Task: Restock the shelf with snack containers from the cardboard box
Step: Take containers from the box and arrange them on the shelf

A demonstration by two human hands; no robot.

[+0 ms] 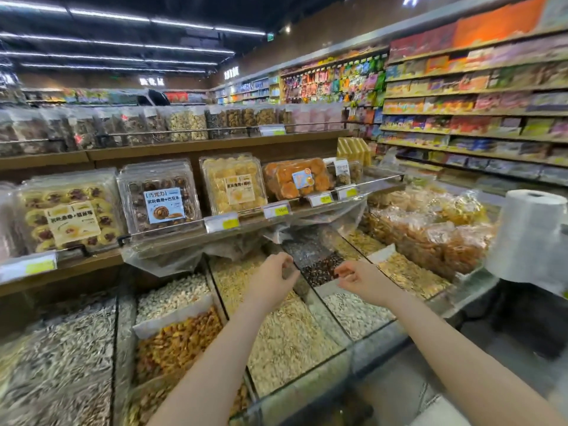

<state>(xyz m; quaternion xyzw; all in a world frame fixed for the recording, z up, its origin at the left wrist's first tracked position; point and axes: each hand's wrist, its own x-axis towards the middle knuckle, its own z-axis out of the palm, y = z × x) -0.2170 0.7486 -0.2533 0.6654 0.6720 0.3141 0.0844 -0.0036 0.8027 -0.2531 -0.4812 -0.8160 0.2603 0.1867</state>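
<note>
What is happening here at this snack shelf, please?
A person stands in a shop aisle and reaches both arms out over open bins of seeds and nuts. The left hand and the right hand hang in the air below the slanted shelf, and neither seems to hold anything. The shelf already carries clear snack containers in a row. No cardboard box shows in this view, so no restocking move is visible at this moment.

Both forearms are bare to the frame edge, with no sleeves. The left hand [274, 276] and right hand [358, 278] wear nothing visible.
</note>
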